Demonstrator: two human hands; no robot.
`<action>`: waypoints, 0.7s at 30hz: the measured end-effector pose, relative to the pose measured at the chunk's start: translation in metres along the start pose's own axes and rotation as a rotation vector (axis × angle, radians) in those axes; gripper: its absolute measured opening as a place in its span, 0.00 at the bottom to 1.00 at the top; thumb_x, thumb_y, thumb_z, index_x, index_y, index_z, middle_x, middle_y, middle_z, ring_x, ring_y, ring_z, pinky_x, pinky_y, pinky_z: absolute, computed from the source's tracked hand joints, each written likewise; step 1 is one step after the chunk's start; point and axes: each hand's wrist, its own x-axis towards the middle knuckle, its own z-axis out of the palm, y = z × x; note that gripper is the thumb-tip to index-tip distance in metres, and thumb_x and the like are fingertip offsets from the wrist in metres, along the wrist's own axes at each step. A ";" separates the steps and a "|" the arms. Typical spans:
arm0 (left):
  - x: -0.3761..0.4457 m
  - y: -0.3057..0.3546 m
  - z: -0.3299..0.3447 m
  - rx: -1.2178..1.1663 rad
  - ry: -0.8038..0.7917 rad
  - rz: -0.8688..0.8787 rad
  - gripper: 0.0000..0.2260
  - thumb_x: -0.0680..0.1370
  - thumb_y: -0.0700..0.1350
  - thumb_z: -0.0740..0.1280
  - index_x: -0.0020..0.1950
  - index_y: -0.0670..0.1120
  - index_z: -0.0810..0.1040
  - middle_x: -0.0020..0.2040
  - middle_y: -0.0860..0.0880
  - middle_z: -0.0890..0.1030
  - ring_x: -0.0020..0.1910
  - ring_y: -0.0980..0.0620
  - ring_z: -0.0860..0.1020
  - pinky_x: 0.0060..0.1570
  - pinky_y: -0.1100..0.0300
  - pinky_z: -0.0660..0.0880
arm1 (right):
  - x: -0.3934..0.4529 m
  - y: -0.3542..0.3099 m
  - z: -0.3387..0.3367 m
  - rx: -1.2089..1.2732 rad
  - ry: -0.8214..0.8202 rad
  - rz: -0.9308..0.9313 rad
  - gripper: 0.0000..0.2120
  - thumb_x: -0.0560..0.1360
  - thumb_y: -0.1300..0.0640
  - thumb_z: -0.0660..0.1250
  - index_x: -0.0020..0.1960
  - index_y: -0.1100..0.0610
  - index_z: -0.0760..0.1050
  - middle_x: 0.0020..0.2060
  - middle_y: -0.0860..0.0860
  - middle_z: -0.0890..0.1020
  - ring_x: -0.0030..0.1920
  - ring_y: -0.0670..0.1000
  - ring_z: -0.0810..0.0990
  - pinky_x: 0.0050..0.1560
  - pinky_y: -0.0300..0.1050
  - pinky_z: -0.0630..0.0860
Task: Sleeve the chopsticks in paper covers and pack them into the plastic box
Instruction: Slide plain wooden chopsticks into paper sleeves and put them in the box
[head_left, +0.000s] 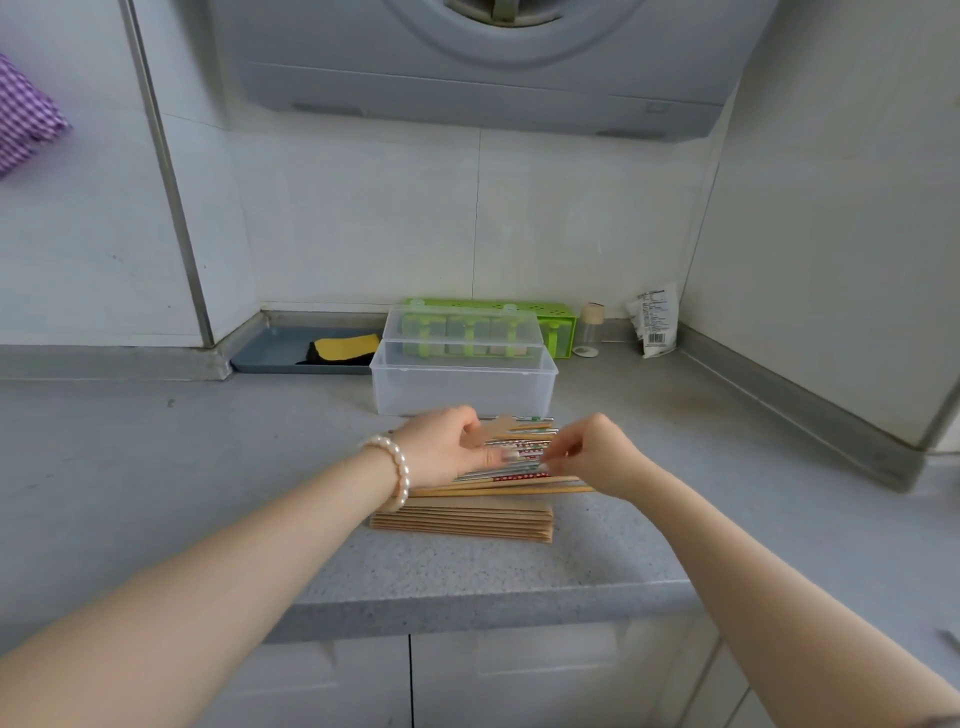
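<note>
A loose pile of chopsticks (522, 449), some wooden and some with red patterned ends, lies on the grey counter in front of a clear plastic box (462, 387) whose lid stands open behind it. My left hand (447, 452), with a pearl bracelet on the wrist, holds a brown paper cover over the pile's left end. My right hand (592, 457) pinches chopsticks at the pile's right side. A stack of brown paper covers (462, 522) lies nearer to me, just below the chopsticks.
Behind the box stands a green container (558, 322), a small jar (589, 330) and a white packet (655, 322). A grey tray with a yellow sponge (345, 348) sits at the back left. The counter's front edge (467, 613) runs below the covers; walls close the back and right.
</note>
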 end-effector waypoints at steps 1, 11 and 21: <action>-0.002 0.000 0.002 0.060 0.018 0.023 0.21 0.74 0.64 0.58 0.52 0.47 0.71 0.36 0.53 0.72 0.32 0.56 0.70 0.30 0.61 0.66 | 0.001 0.006 0.004 -0.114 -0.044 0.007 0.05 0.70 0.57 0.73 0.45 0.57 0.83 0.37 0.48 0.81 0.40 0.47 0.77 0.44 0.40 0.72; -0.013 -0.005 0.012 0.302 0.121 0.151 0.11 0.76 0.56 0.61 0.52 0.51 0.69 0.44 0.51 0.78 0.38 0.53 0.74 0.35 0.60 0.70 | -0.001 0.028 0.022 -0.178 -0.037 -0.060 0.07 0.67 0.58 0.75 0.45 0.56 0.84 0.43 0.49 0.83 0.44 0.47 0.76 0.48 0.39 0.74; -0.011 -0.008 0.014 0.211 0.142 0.050 0.11 0.70 0.53 0.71 0.44 0.50 0.72 0.42 0.53 0.77 0.36 0.56 0.74 0.34 0.62 0.71 | 0.001 0.033 0.024 -0.148 -0.030 -0.047 0.05 0.70 0.57 0.72 0.45 0.57 0.81 0.41 0.48 0.78 0.43 0.48 0.74 0.45 0.39 0.71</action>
